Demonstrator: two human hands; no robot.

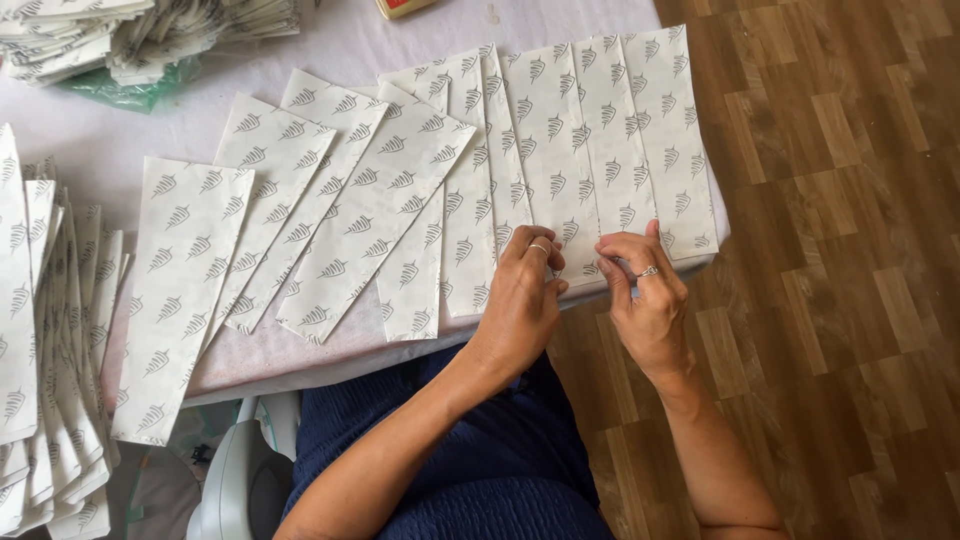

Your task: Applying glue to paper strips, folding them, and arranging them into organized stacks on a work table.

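both hands at the near right edge of the white-covered tabletop (120,140). left hand (520,300) and right hand (645,295) sit close together, fingers (612,268) of each curled and pinching the bottom end of a long white paper bag printed with grey leaf marks (560,140); exactly which overlapping sheet is pinched is hard to tell. that bag lies flat in a fanned row of the same white leaf-print paper bags (380,200) spread across the tabletop, overlapping, running from the left side to the right corner. one ring on each hand. stack of the same bags (50,330) at the far left, another untidy pile (120,35) at the top left. brown wood-pattern floor (840,250) to the right. person wears dark blue cloth (480,460).
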